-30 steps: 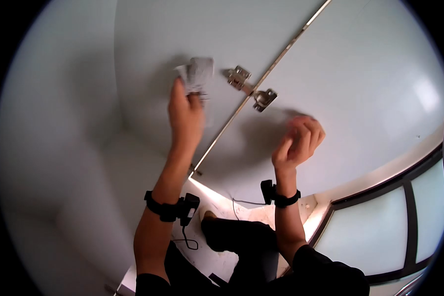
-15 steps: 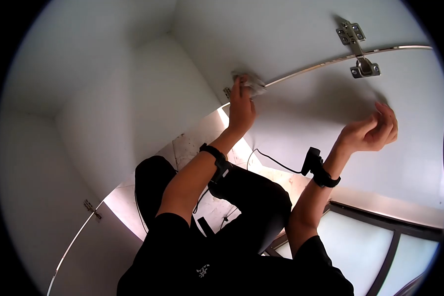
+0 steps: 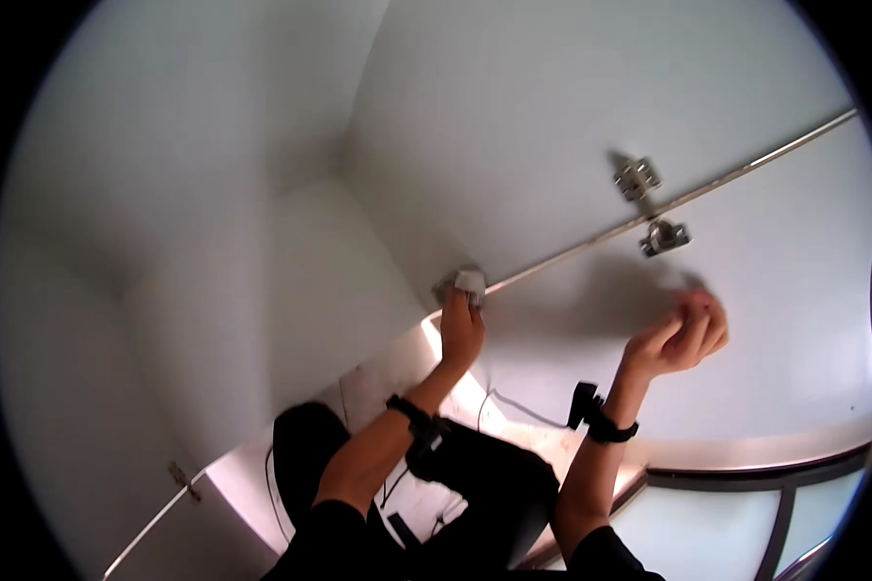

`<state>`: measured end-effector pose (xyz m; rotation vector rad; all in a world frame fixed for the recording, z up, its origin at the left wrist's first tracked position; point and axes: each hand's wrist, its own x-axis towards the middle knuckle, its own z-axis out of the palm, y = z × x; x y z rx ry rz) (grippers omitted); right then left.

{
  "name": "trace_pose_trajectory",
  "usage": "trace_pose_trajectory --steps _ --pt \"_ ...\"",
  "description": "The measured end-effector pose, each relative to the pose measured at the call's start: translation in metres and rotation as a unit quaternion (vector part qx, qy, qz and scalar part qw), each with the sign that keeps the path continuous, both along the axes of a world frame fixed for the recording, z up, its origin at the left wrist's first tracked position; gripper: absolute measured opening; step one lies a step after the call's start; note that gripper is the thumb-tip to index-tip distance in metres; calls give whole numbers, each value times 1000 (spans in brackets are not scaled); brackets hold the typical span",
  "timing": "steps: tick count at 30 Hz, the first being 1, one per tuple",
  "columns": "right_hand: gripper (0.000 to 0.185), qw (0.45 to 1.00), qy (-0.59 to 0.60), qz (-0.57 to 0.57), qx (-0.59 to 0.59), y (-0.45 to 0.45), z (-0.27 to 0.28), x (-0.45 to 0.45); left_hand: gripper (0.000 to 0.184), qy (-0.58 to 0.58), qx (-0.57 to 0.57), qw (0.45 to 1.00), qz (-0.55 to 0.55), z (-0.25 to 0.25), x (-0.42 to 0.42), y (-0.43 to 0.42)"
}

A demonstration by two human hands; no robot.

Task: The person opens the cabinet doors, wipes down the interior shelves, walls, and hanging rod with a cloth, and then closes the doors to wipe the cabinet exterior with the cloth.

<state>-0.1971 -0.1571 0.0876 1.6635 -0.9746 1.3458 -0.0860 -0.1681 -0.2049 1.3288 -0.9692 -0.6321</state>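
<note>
Your left hand (image 3: pixel 462 336) has its thumb and fingers clamped on a grey cloth (image 3: pixel 471 282), which sits at the fingertips, by the seam (image 3: pixel 562 258) where the cabinet panel (image 3: pixel 494 145) above the hand meets the door (image 3: pixel 785 329) to its right. Your right hand (image 3: pixel 681 341) is in front of the door, fingers loosely curled; whether they enclose or touch anything, I cannot tell. A metal hinge (image 3: pixel 665 238) spans the seam just above that hand
</note>
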Motion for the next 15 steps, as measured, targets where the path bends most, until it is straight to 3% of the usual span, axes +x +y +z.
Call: trace_pose_trajectory --steps 6,9,13,15 --pt "17 999 -14 -21 27 13 12 8 48 -15 -153 988 5 143 8 -7" --pt "20 998 12 -11 54 15 14 -3 51 -98 -257 961 14 208 31 -38" --pt "31 993 -23 16 118 33 36 6 50 -124 -263 956 -30 282 89 -71" --pt "37 991 65 -53 105 59 54 -20 52 -186 -310 932 -37 330 93 -63"
